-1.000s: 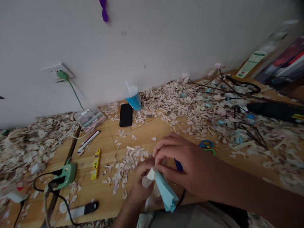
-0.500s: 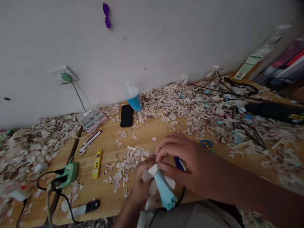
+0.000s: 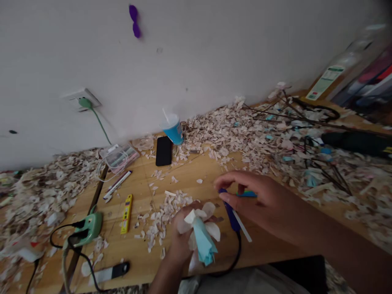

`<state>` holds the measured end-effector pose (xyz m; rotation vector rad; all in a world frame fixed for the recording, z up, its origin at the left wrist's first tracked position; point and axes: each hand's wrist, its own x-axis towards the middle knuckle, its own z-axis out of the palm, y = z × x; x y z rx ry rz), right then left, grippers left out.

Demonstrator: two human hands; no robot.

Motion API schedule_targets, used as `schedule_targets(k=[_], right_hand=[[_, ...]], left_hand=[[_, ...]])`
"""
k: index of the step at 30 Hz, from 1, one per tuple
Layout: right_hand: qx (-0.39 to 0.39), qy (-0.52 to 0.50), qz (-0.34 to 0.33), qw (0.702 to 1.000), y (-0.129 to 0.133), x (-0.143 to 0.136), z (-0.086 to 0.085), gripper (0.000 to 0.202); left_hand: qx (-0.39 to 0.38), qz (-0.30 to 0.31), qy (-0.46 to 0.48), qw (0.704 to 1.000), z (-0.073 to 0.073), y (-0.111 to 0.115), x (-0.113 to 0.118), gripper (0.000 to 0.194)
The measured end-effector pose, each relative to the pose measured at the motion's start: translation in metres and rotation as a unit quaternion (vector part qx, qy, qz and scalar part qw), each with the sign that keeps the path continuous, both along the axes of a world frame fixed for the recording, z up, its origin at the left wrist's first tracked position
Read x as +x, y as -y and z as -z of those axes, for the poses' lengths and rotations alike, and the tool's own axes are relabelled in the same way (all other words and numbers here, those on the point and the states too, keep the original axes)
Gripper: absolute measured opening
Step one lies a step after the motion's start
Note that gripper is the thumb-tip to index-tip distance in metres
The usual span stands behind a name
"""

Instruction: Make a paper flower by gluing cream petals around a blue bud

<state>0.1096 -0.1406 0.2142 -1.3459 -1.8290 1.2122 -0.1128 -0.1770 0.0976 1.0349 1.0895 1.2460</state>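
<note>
My left hand [image 3: 181, 232] is closed round an artificial flower [image 3: 204, 239], with pale translucent petals and a turquoise wrapped part pointing down toward me. Apart from the flower, my right hand [image 3: 257, 200] hovers to the right with thumb and forefinger curved and spread. Its thumb tip overlaps the upper end of a purple-handled tool [image 3: 230, 212] with a black cord; contact is unclear. A narrow white strip [image 3: 242, 226] lies beside that handle. Through the gap below my right fingers shows a blue and green object [image 3: 246, 194], mostly covered by the hand.
Loose pale petals [image 3: 214, 130] heap along the wall, with branches [image 3: 306, 120] at right. A blue cup [image 3: 173, 130], black phone [image 3: 163, 151], yellow packet [image 3: 126, 214], pens [image 3: 118, 184], plastic box [image 3: 121, 157] and green power strip [image 3: 92, 226] with cords stand left of centre.
My right hand has left the flower, moved right and opened its fingers over the purple-handled tool. The flower stays in my left hand, its petals more exposed.
</note>
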Motion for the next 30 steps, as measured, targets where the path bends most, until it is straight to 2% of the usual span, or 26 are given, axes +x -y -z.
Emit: schedule_targets(k=[4,7,11,15,19,25,30], right_hand=[[-0.13,-0.106,-0.027,0.985,0.002,-0.004,0.018,0.041],[-0.158,-0.138,-0.053,0.976,0.0,-0.012,0.021,0.028],[-0.134,-0.105,-0.044,0.984,-0.003,-0.016,0.012,0.013],[-0.087,-0.056,-0.038,0.994,-0.001,-0.018,0.004,0.004],[-0.051,-0.016,-0.043,0.998,0.004,-0.022,0.001,0.01],[-0.009,0.046,-0.021,0.999,0.009,-0.026,-0.003,0.01],[-0.019,0.036,-0.019,0.999,0.014,-0.024,-0.008,0.009]], left_hand=[[0.003,0.037,0.024,0.999,0.004,-0.004,0.001,0.035],[0.018,0.057,0.017,0.998,-0.002,-0.01,0.004,0.039],[0.036,0.044,0.005,0.998,-0.007,-0.013,0.008,0.041],[0.039,0.037,-0.012,0.999,-0.004,-0.01,0.007,0.037],[0.046,0.013,-0.031,0.998,-0.006,-0.009,0.005,0.032],[0.051,0.041,-0.068,0.996,-0.022,-0.013,0.008,0.039],[0.075,0.008,-0.094,0.993,-0.024,-0.015,0.008,0.035]])
